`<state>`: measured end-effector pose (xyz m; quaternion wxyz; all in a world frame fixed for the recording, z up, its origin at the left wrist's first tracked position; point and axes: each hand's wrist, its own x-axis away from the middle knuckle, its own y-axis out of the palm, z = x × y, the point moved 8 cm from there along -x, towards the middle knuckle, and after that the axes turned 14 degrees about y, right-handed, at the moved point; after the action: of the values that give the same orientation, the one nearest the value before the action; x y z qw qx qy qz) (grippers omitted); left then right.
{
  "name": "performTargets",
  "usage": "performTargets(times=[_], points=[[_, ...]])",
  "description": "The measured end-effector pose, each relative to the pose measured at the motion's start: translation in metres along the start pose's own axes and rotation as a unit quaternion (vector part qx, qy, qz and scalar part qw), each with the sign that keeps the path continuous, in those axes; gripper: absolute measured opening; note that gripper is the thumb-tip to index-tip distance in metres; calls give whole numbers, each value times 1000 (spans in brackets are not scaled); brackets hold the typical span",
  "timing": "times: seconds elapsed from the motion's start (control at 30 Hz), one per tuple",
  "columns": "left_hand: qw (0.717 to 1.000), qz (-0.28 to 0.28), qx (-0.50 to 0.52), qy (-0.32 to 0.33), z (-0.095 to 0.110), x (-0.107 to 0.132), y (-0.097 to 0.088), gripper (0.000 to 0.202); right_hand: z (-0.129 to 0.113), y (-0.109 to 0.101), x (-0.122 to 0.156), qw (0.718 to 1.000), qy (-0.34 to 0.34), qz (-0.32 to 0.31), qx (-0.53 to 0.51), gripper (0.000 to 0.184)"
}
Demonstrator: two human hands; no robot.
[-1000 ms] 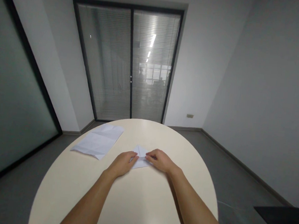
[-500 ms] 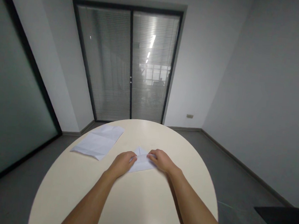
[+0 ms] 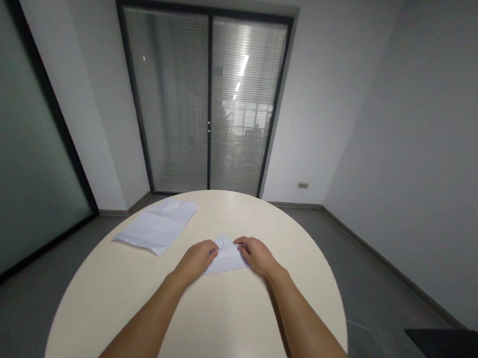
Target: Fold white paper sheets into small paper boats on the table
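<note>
A folded sheet of white paper (image 3: 227, 260) lies on the round table, with a small triangular point at its far side and a straight near edge. My left hand (image 3: 197, 259) is closed on its left end, thumb and fingers pinching the folded edge. On the right end, my right hand (image 3: 257, 255) grips the paper too, its fingers curled over the far edge and the thumb on the near face. Both ends of the paper are partly hidden under my hands.
A larger creased white sheet (image 3: 158, 225) lies flat at the table's far left. The cream round table (image 3: 211, 320) fills the foreground. Beyond it stands a glass door with blinds (image 3: 166, 101). A black chair part (image 3: 449, 350) shows at lower right.
My right hand's fingers have shifted slightly along the paper's far edge, with the thumb a little further right. My left hand and the larger sheet stay nearly in place.
</note>
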<state>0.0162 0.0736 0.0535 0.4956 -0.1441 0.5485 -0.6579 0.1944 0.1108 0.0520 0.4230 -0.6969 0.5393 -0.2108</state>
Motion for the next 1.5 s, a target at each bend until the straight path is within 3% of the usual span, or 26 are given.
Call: performTargets(times=[0.43, 0.63, 0.83, 1.07, 1.23, 1.37, 1.5], points=[[1000, 1, -30, 4, -4, 0, 5, 27, 4, 11, -5, 999, -29, 16, 20, 31], [994, 20, -83, 67, 1, -2, 3, 39, 6, 16, -5, 999, -33, 26, 28, 31], [993, -17, -41, 114, 13, -2, 14, 40, 4, 16, -8, 999, -30, 31, 31, 32], [993, -28, -65, 91, 18, 1, 15, 34, -14, 4, -7, 990, -21, 97, 95, 33], [992, -27, -55, 110, 15, 1, 19, 40, -40, 32, 1, 996, -66, 16, 49, 45], [993, -27, -47, 105, 10, 1, 23, 43, -29, 53, 1, 995, 5, -58, 84, 59], [994, -30, -49, 95, 7, 2, 26, 45, -11, 45, -2, 988, 72, -62, 120, 65]])
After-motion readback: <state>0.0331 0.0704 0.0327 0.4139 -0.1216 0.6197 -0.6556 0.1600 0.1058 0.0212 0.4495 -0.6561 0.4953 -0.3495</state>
